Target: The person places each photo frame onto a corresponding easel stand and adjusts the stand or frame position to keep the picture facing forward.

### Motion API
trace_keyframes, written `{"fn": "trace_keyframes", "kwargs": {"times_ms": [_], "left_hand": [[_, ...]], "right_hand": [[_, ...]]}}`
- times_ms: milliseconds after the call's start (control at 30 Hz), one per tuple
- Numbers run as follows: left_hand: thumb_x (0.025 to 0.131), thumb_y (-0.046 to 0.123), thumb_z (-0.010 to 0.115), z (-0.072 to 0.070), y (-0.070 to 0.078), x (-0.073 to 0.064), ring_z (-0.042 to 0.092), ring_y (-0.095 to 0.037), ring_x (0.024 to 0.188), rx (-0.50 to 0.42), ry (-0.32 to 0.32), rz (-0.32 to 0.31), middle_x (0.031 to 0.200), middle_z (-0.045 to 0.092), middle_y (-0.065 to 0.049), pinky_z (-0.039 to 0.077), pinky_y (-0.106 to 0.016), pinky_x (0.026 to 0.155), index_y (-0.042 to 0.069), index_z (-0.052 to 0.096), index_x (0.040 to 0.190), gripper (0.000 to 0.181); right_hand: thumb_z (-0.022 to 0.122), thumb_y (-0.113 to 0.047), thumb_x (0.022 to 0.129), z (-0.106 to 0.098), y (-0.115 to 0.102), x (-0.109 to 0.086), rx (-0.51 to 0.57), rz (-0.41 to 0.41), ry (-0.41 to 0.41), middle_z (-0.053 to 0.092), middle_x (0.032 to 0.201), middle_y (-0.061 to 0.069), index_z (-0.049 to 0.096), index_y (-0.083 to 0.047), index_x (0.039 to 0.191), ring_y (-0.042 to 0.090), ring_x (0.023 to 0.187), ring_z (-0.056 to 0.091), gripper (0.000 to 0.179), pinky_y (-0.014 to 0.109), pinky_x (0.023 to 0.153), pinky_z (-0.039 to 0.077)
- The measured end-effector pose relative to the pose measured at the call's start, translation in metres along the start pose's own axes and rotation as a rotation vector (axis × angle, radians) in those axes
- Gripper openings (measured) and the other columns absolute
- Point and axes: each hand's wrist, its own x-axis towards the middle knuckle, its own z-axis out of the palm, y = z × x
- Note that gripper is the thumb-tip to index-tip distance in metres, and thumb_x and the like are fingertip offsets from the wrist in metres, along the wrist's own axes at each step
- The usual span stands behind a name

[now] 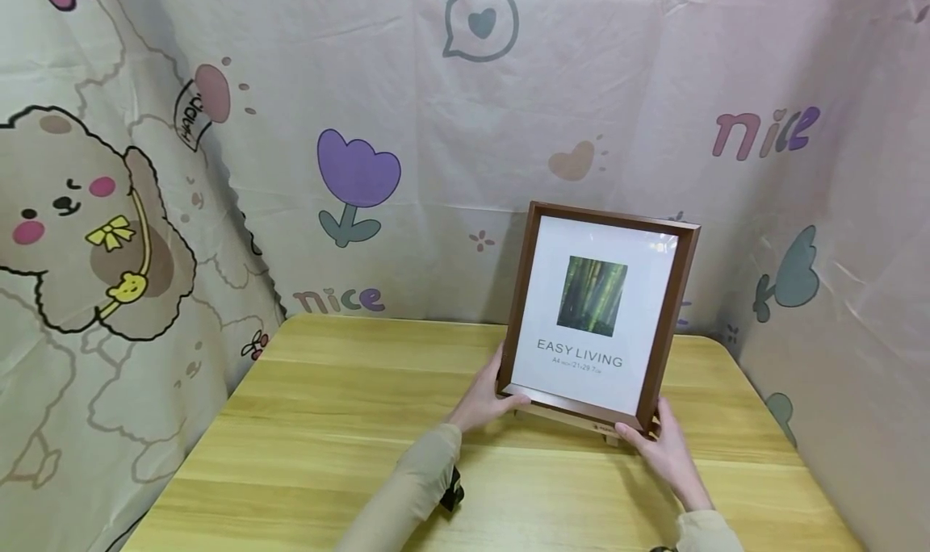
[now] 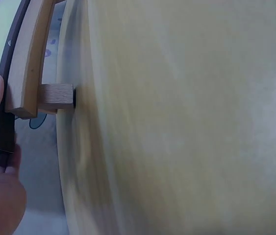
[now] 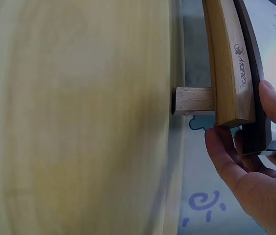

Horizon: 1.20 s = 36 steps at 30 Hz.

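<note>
A brown picture frame with a white "EASY LIVING" insert and a small bamboo picture stands leaning back on a light wooden stand. My left hand grips its lower left corner, thumb over the front edge. At the lower right corner my right hand holds it the same way, thumb in front and fingers behind. The right wrist view shows the stand's ledge, with printed lettering, beneath the frame's dark edge. In the left wrist view a square wooden foot of the stand meets the table.
The stand is on a yellow wood-grain table toward its back right. Behind and beside it hangs a pale cloth printed with flowers, words and a bear. A black strap piece sits at the left wrist.
</note>
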Motion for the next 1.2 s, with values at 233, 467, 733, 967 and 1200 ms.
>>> {"fn": "trace_keyframes", "kwargs": {"times_ms": [233,467,733,967,1200], "left_hand": [[0.089,0.028,0.078,0.0008,-0.0035,-0.0026,0.041,-0.028,0.147,-0.031,-0.036,-0.040,0.165,0.033,-0.010,0.031,-0.048,0.124,0.014,0.008,0.163,0.103],[0.089,0.027,0.078,0.0019,-0.0039,-0.0027,0.057,-0.025,0.134,-0.041,-0.020,-0.035,0.145,0.059,-0.011,0.040,-0.046,0.118,0.019,0.014,0.163,0.098],[0.089,0.028,0.078,0.0031,-0.0042,-0.0009,0.063,-0.027,0.125,-0.006,-0.005,-0.037,0.134,0.067,-0.013,0.047,-0.046,0.111,0.015,0.025,0.158,0.088],[0.089,0.029,0.078,0.0039,-0.0036,-0.0005,0.062,-0.028,0.125,-0.015,0.006,-0.048,0.135,0.066,-0.015,0.047,-0.047,0.111,0.013,0.029,0.157,0.086],[0.090,0.030,0.078,0.0041,-0.0047,-0.0005,0.062,-0.027,0.126,-0.032,0.005,-0.053,0.137,0.064,-0.015,0.047,-0.046,0.111,0.014,0.027,0.159,0.087]], "right_hand": [[0.076,-0.012,0.090,0.0018,0.0018,0.0007,-0.015,0.001,0.020,0.058,0.123,0.036,0.033,0.003,0.145,0.049,0.113,0.061,0.072,0.016,0.081,0.052],[0.077,-0.014,0.089,0.0027,0.0028,0.0026,-0.048,0.004,0.033,0.062,0.119,0.034,0.035,0.002,0.143,0.041,0.104,0.066,0.070,0.018,0.078,0.051],[0.076,-0.014,0.090,0.0043,0.0024,0.0044,-0.052,0.009,0.034,0.064,0.118,0.035,0.036,0.001,0.142,0.040,0.105,0.068,0.068,0.021,0.077,0.053],[0.076,-0.018,0.091,0.0046,0.0024,0.0050,-0.071,0.044,0.025,0.060,0.127,0.036,0.033,-0.001,0.146,0.047,0.116,0.063,0.072,0.029,0.090,0.052],[0.075,-0.019,0.091,0.0048,0.0024,0.0041,-0.061,0.059,0.036,0.061,0.128,0.034,0.035,-0.004,0.146,0.044,0.119,0.061,0.070,0.028,0.092,0.049]]}}
